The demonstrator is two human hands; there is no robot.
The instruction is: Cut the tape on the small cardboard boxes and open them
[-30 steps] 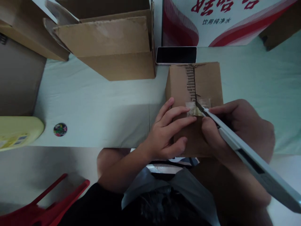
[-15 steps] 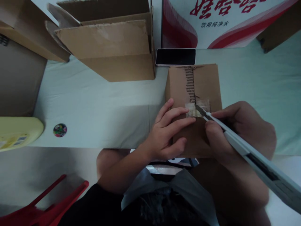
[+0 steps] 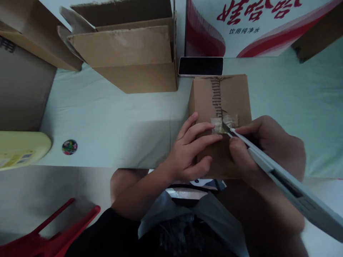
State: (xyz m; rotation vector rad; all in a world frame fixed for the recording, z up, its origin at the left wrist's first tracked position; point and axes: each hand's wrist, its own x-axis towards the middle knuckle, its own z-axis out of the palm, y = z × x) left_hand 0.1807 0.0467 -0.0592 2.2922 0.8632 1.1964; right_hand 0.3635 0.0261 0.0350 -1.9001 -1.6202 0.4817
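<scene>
red chinese lettering, "饮用纯净水" beneath, marks the white carton (image 3: 252, 44).

knife (image 3: 268, 165) reaching lower on tape (image 3: 217, 122), right hand (image 3: 273, 148) shifted inward

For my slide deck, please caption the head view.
Right hand guides a utility knife over clear tape on a cardboard box.

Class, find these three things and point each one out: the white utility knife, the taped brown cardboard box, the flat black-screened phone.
White utility knife (image 3: 316, 211): head view, rear of its handle.
Taped brown cardboard box (image 3: 234, 95): head view, its top face.
Flat black-screened phone (image 3: 200, 66): head view, its screen.
</scene>
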